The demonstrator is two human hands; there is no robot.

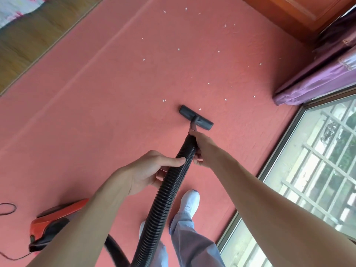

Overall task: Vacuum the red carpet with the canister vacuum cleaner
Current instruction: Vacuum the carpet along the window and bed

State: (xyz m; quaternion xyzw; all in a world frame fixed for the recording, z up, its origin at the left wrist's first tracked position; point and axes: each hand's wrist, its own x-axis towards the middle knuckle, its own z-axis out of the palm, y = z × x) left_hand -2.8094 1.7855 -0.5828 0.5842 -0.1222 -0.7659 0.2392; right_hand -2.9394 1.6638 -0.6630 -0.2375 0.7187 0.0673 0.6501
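Note:
The red carpet [119,89] fills most of the view, with several small white scraps [178,49] scattered over its far half. A black floor nozzle [196,117] lies flat on the carpet near the middle. From it a black ribbed hose [163,189] runs back toward me. My right hand [202,147] grips the hose's upper end just behind the nozzle tube. My left hand [152,170] holds the hose lower down, thumb across the top. The red and black canister [52,222] sits on the carpet at lower left, partly hidden by my left forearm.
A floor-length window with bars [316,170] runs along the right. Purple fabric [323,78] hangs at upper right beside a wooden door [296,10]. Wooden flooring [28,37] borders the carpet at upper left. A thin power cord [7,209] loops at the left edge. My feet [189,201] stand below the hose.

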